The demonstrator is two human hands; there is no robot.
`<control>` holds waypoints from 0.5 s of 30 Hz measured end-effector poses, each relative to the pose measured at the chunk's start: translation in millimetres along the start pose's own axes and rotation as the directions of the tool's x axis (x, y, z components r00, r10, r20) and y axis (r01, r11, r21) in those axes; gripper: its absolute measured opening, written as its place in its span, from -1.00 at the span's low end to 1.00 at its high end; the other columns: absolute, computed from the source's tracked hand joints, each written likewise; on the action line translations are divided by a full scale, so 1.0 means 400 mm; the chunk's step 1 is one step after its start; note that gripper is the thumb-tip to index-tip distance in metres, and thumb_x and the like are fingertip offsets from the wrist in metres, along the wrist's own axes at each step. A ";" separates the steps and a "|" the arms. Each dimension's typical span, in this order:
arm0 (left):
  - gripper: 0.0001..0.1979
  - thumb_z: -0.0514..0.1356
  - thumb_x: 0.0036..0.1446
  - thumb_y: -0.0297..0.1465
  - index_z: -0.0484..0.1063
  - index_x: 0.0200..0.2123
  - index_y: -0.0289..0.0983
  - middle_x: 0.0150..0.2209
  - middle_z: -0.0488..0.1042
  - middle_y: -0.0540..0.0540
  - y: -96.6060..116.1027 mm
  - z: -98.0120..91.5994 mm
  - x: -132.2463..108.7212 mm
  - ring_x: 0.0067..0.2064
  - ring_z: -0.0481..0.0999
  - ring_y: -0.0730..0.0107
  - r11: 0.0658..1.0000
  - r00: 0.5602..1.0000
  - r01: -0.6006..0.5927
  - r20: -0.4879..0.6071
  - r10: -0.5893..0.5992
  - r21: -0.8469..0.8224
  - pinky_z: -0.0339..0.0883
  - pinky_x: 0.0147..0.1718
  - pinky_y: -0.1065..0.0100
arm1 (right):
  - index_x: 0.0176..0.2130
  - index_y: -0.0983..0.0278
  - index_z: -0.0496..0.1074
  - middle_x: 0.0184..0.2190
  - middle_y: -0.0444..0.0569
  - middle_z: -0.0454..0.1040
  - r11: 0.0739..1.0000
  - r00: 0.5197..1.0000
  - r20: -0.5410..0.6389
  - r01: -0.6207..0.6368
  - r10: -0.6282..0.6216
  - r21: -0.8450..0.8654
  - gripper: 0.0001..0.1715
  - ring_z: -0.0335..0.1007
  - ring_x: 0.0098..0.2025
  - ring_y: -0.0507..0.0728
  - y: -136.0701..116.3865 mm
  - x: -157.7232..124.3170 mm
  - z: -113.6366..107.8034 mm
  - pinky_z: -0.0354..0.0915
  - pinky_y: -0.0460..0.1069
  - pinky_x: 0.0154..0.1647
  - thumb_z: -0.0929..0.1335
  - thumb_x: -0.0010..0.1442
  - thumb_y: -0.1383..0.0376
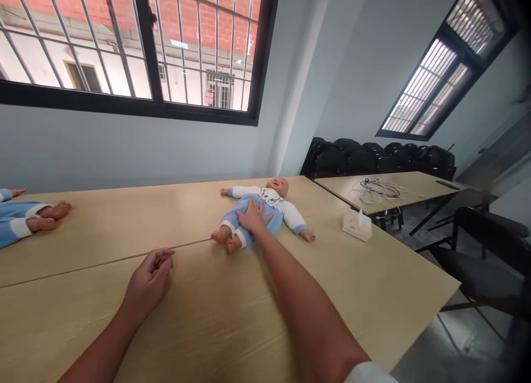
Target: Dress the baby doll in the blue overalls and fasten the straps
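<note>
A baby doll (pixel 274 220) in a blue and white outfit with an animal face on its chest lies on its back on the table, arms spread, feet toward me. My right hand (pixel 252 216) rests on the doll's belly with the fingers apart, not gripping it. To the left and nearer to me, my left hand (pixel 150 280) is at the tabletop, its fingers loosely curled and nothing visible in them. It is apart from the doll. At the left edge, the legs of a second doll (pixel 29 220) in similar clothes show; the rest is cut off.
A tissue box (pixel 357 224) stands right of the doll on the pale wooden table (pixel 199 316). Tangled cables (pixel 379 192) lie on another table behind. Black folding chairs (pixel 373 157) are stacked by the wall, and a black chair (pixel 485 261) stands at the right.
</note>
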State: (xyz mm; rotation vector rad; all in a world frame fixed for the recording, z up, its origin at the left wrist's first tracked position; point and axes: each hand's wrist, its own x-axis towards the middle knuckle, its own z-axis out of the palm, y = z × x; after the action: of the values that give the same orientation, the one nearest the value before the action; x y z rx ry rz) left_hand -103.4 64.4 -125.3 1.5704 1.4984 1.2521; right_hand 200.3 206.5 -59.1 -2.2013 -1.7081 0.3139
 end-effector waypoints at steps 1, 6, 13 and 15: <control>-0.55 0.13 0.23 -0.02 0.46 -0.03 -0.23 -0.27 0.50 -0.05 -0.002 -0.001 0.000 -0.24 0.51 0.25 1.000 1.000 0.014 0.019 -0.014 0.016 0.38 -0.29 0.35 | 0.48 0.33 -0.03 0.54 0.10 -0.20 0.999 0.999 -0.014 -0.033 0.034 0.006 -0.07 -0.47 0.54 0.37 0.013 0.038 -0.007 -0.42 0.40 0.47 0.25 0.34 -0.03; -0.56 0.12 0.24 0.03 0.47 -0.06 -0.18 -0.33 0.49 0.00 -0.006 0.001 -0.005 -0.31 0.49 0.29 0.994 0.993 0.076 0.088 -0.082 0.076 0.37 -0.38 0.40 | 0.45 0.52 -0.03 0.50 0.36 -0.17 0.991 0.988 -0.082 -0.131 0.133 0.023 -0.12 -0.45 0.51 0.48 0.098 0.204 -0.045 -0.34 0.44 0.42 0.22 0.40 0.05; -0.57 0.18 0.19 0.06 0.54 -0.13 -0.12 -0.22 0.62 -0.03 -0.050 0.015 -0.008 -0.18 0.60 0.15 0.990 0.983 0.066 0.160 -0.086 0.127 0.50 -0.33 0.35 | 0.39 0.44 0.17 0.48 0.28 -0.02 0.979 0.952 -0.228 -0.197 0.204 0.055 -0.24 -0.33 0.50 0.42 0.246 0.393 -0.080 -0.21 0.35 0.43 0.25 0.39 0.07; -0.59 0.19 0.17 0.06 0.57 -0.15 -0.11 -0.19 0.64 -0.03 -0.063 0.018 -0.008 -0.14 0.62 0.10 0.988 0.985 0.062 0.153 -0.083 0.142 0.54 -0.30 0.32 | 0.35 0.38 0.24 0.46 0.22 0.05 0.976 0.940 -0.266 -0.206 0.216 0.065 -0.28 -0.27 0.50 0.40 0.285 0.439 -0.085 -0.21 0.35 0.45 0.28 0.36 0.06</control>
State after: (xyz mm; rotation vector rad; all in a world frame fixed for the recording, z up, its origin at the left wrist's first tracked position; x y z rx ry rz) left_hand -105.9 66.7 -151.4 1.6458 1.5516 0.9776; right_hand 359.2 346.5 -67.2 -2.2825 -1.3163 0.0859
